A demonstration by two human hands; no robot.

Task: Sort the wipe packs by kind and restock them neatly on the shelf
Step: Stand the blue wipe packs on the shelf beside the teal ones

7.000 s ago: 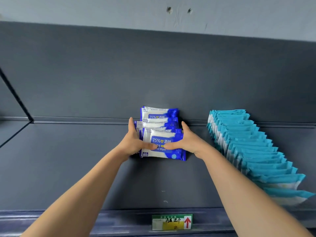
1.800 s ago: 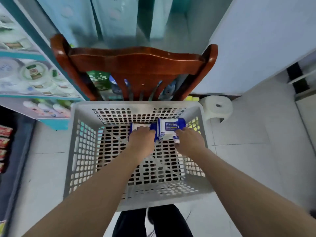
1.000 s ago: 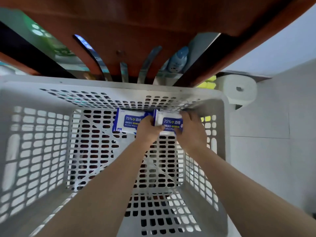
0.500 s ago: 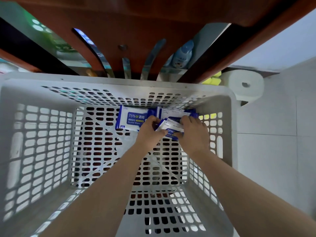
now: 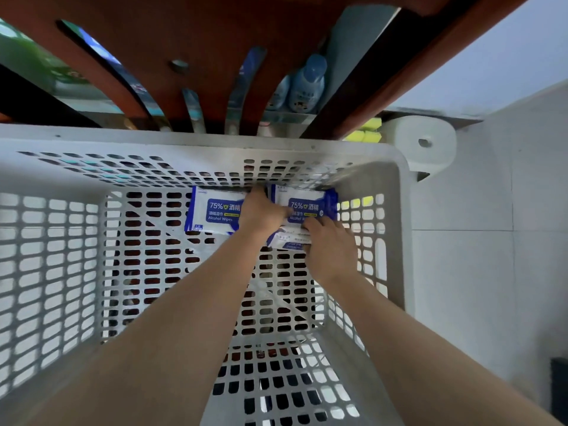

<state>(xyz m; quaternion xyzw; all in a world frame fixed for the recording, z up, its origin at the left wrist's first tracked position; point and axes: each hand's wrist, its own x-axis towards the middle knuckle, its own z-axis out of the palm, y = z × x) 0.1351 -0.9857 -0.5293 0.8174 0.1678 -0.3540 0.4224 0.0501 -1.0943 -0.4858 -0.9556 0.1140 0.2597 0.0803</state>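
Both my arms reach down into a white perforated basket (image 5: 52,241). At its far wall lie blue-and-white "75%" alcohol wipe packs. One pack (image 5: 213,210) lies flat to the left. Another pack (image 5: 307,204) lies to the right, stacked over a further pack (image 5: 285,241) whose edge shows below it. My left hand (image 5: 262,212) sits between the left and right packs, fingers curled onto the right stack's left end. My right hand (image 5: 325,244) holds the stack's near right side, fingers bent over the lower pack. The shelf is out of view.
The basket sits on a brown wooden chair, whose backrest (image 5: 215,50) arches over the far rim. Behind it stand blue bottles (image 5: 307,84) and yellow items (image 5: 364,133). A white stool (image 5: 425,146) stands on the tiled floor (image 5: 476,272) to the right.
Since half a second ago the tilted pack between my hands has been laid down with the right-hand pack. Both hands moved slightly forward onto that stack. Seven seconds ago I was at the shelf.
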